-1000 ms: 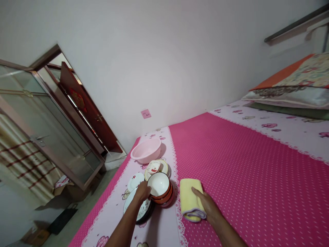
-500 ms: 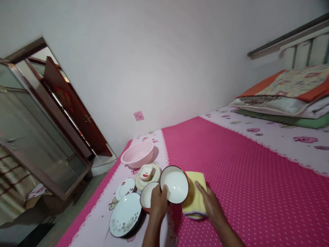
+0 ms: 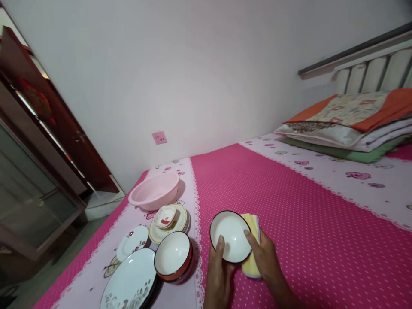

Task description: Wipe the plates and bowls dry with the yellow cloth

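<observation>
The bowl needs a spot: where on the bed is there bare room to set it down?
Bare: the dotted pink sheet from the right hand and yellow cloth across to the folded bedding. Crowded: the pale border left of the held bowl, where pink basin, plates and stacked bowls sit close together.

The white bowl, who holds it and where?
The left hand grips the white bowl by its near rim, thumb inside; the right hand touches its right rim.
</observation>
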The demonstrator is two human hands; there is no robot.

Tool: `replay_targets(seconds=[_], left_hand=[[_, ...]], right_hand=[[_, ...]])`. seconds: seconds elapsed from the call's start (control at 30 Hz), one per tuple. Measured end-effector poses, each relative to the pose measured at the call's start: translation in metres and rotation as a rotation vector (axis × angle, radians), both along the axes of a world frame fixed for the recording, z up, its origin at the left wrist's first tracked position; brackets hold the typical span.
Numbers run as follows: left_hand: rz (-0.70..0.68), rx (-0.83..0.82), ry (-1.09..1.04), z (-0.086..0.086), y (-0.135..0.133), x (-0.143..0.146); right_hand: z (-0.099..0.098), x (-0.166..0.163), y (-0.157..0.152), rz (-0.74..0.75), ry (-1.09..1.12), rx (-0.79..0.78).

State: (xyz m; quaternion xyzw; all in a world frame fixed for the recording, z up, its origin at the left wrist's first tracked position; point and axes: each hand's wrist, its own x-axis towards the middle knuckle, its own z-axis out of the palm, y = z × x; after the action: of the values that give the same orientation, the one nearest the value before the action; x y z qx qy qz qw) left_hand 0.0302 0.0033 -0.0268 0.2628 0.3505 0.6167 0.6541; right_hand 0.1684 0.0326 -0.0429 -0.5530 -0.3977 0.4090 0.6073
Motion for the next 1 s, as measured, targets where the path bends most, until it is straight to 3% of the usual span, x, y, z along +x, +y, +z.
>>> replay_targets(seconds=[0.13,0.23,0.37,0.53,0.73,0.9,1.0], left_hand=[[-0.07,-0.034,-0.321,-0.001,-0.003,-0.001],[-0.112,0.027,-0.346,0.0,0.001,-0.007],[-0.126,-0.011,-0.418,0.0,0.003,-0.007],[0.005,-0.116,-0.523,0.005,0.001,-0.009],[0.145,-0.097,-0.517,0.015,-0.001,-0.018],[0.228,-0.036,-0.457,0.018,0.002,-0.017],[0.239,-0.064,-0.48,0.019,0.002,-0.017]], right_hand=[[-0.004,-0.002,-0.004,-0.012,-0.07,0.055],[-0.001,-0.005,-0.007,-0.041,-0.06,0.044],[0.007,-0.007,-0.011,-0.07,-0.076,0.042],[0.014,-0.007,-0.016,-0.035,0.028,0.009],[0.028,0.002,-0.022,-0.049,0.316,-0.238],[0.055,0.012,-0.036,-0.198,0.247,-0.285],[0.07,0.014,-0.046,-0.243,0.152,-0.203]])
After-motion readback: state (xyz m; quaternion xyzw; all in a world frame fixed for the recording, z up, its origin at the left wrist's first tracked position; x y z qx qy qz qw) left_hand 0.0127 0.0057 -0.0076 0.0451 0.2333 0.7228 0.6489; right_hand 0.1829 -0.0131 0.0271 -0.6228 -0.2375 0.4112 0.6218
